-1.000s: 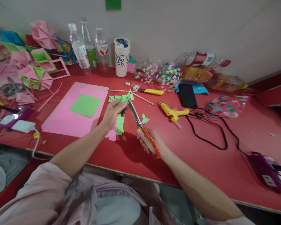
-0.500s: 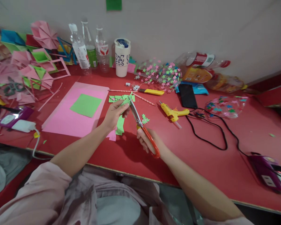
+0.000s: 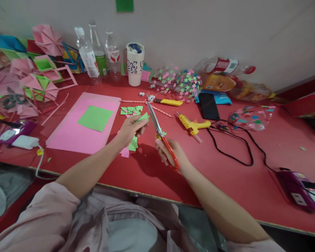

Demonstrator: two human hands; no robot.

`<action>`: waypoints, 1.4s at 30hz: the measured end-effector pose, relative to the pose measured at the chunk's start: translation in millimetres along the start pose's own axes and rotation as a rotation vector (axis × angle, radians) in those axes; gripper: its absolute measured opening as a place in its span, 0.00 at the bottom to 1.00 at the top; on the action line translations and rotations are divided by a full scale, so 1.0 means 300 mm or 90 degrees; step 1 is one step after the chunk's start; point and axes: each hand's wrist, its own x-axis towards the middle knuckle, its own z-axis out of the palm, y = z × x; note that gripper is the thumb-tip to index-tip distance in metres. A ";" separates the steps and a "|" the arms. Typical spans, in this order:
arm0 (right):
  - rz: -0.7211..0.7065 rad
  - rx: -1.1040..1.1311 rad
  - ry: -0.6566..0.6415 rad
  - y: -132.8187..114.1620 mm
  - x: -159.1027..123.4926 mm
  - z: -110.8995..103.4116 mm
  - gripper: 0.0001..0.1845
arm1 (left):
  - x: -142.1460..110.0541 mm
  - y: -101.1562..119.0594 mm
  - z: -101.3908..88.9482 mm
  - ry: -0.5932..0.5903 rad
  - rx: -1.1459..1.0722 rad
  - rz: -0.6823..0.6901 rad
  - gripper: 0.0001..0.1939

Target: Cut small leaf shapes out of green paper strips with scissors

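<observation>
A small piece of green paper (image 3: 144, 117) is pinched between the thumb and fingers of my left hand (image 3: 132, 129). My right hand (image 3: 170, 153) grips the scissors (image 3: 170, 152) by their orange handles. Their blades point up and away, just right of the paper and apart from it. Beneath and beyond my left hand lie cut green scraps (image 3: 131, 110) and a green strip (image 3: 133, 144) with a pink scrap (image 3: 125, 152) beside it. Small green paper stars lie partly hidden behind the scissors.
Pink sheets (image 3: 65, 134) with a green square (image 3: 95, 118) on top lie at left. A yellow glue gun (image 3: 193, 124), a yellow cutter (image 3: 170, 102) and a phone (image 3: 209, 106) lie to the right. Bottles (image 3: 88, 57) and a cup (image 3: 135, 66) stand at the back.
The scissors have come away from the green paper and shifted slightly right. My left hand has lowered a little, still pinching the paper.
</observation>
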 end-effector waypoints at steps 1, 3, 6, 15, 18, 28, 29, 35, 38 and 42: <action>-0.014 0.005 0.015 -0.001 0.003 -0.004 0.22 | -0.002 0.002 0.000 -0.029 0.032 -0.017 0.13; -0.042 0.011 0.043 -0.001 0.009 -0.014 0.22 | -0.008 0.009 0.003 -0.085 0.100 -0.051 0.13; -0.065 0.017 0.083 -0.002 0.018 -0.031 0.19 | -0.018 0.019 0.011 -0.175 0.199 -0.077 0.13; -0.044 -0.038 0.039 -0.026 0.012 -0.041 0.09 | -0.031 0.016 0.038 -0.282 0.304 -0.096 0.05; -0.055 -0.043 0.048 -0.024 0.008 -0.038 0.07 | -0.025 0.015 0.034 -0.253 0.259 -0.095 0.03; -0.047 -0.025 0.074 0.002 0.019 -0.026 0.10 | -0.021 0.005 0.038 -0.204 0.122 -0.142 0.09; -0.051 -0.025 0.079 0.001 0.018 -0.024 0.10 | -0.023 0.003 0.043 -0.208 0.121 -0.140 0.10; -0.075 0.002 0.058 -0.001 0.016 -0.029 0.17 | -0.030 0.004 0.050 -0.159 0.100 -0.081 0.10; -0.086 -0.005 0.022 0.004 0.016 -0.037 0.22 | -0.020 0.008 0.032 -0.068 0.055 -0.016 0.10; -0.059 -0.091 -0.015 0.005 0.011 -0.041 0.23 | 0.007 0.012 -0.003 0.049 -0.033 0.066 0.09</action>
